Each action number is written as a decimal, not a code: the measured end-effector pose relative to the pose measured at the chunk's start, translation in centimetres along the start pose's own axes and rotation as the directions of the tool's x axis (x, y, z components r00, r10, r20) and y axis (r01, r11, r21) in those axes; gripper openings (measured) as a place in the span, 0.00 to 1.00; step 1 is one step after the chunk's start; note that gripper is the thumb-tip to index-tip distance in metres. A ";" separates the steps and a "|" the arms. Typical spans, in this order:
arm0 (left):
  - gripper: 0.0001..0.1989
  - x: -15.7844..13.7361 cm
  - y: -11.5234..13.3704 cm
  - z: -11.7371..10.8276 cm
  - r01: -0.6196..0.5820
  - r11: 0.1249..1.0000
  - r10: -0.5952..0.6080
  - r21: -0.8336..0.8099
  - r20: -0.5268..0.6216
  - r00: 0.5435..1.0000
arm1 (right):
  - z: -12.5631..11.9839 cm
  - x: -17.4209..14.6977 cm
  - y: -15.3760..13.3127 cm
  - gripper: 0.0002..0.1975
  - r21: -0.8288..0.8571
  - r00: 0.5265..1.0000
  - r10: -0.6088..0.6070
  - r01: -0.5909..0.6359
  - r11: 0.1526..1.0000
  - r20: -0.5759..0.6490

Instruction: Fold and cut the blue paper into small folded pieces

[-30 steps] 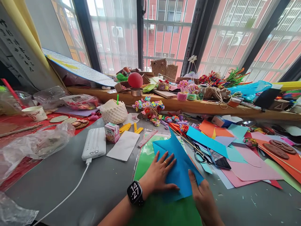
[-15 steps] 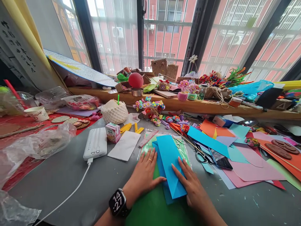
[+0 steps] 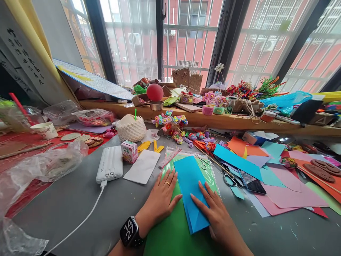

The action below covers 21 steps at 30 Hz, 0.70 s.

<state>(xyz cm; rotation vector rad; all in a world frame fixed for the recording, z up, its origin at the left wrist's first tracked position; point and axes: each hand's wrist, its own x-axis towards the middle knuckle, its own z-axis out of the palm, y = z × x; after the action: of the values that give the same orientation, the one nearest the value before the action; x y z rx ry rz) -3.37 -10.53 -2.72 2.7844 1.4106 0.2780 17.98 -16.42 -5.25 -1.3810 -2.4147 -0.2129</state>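
Observation:
A folded blue paper (image 3: pixel 190 181) lies as a long strip on a green sheet (image 3: pixel 173 234) on the grey table. My left hand (image 3: pixel 161 197), with a ring and a watch on the wrist, rests flat on the green sheet against the strip's left edge. My right hand (image 3: pixel 214 211) presses flat on the strip's lower right part, fingers spread. Neither hand grips anything.
Scissors (image 3: pixel 226 176) and a phone (image 3: pixel 252 185) lie to the right among loose coloured papers (image 3: pixel 279 185). A white power bank (image 3: pixel 110 164) with its cable, a small carton (image 3: pixel 129 151) and a white paper (image 3: pixel 142 166) lie to the left. The wooden sill (image 3: pixel 226 121) holds craft flowers.
The blue sheet went from a wide, loosely folded shape to a narrow flat strip. My right hand moved up onto it and my left hand slid off to its left side.

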 end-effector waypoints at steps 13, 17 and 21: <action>0.34 1.1 0.7 -0.3 -0.024 1.000 0.023 0.019 0.038 0.999 | 0.4 0.3 -0.2 0.38 -0.033 1.000 0.000 0.001 0.999 0.014; 0.34 2.1 0.9 -0.2 -0.049 0.999 0.049 -0.002 0.053 0.997 | -0.5 0.4 -0.4 0.38 0.046 0.991 0.031 -0.037 0.998 0.131; 0.34 2.2 0.9 -0.2 -0.045 0.999 0.045 -0.008 0.058 0.997 | -3.1 1.2 0.6 0.36 0.259 0.935 -0.025 -0.071 0.963 0.353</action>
<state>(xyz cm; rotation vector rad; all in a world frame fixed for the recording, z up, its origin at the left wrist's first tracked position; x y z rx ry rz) -1.38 -9.33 -2.15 2.7973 1.3332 0.2000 18.64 -16.09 -1.98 -1.4168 -2.5844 0.3916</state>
